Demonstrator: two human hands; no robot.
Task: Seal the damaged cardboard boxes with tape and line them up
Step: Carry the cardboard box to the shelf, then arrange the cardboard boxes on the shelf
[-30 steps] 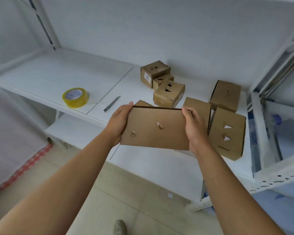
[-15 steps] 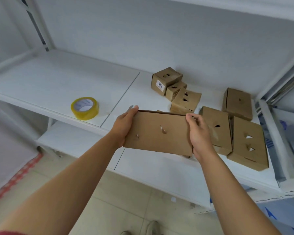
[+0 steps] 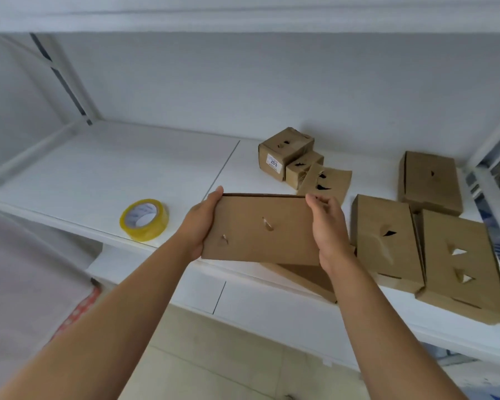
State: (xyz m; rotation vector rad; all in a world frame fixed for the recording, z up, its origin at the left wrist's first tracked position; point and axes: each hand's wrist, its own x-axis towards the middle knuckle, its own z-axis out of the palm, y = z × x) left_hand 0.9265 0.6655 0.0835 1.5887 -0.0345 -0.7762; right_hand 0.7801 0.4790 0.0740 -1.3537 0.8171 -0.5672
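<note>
A white flat shelf (image 3: pixel 104 171) carries a yellow roll of tape (image 3: pixel 144 220) near its front edge. Three small brown cardboard boxes (image 3: pixel 285 153) cluster toward the back, and four flat brown cardboard boxes (image 3: pixel 386 243) with torn holes lie toward the right end.

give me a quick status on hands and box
Left hand and right hand grip flat box. Two tears untaped. Tape roll untouched. Nothing blocking.

I see a white metal shelf unit (image 3: pixel 98 168) against a plain white wall (image 3: pixel 243 82), its upper shelf (image 3: pixel 243 13) overhead and a diagonal brace (image 3: pixel 67 82) at left. Below lies a beige tiled floor (image 3: pixel 243 356); light is even and soft.
</note>
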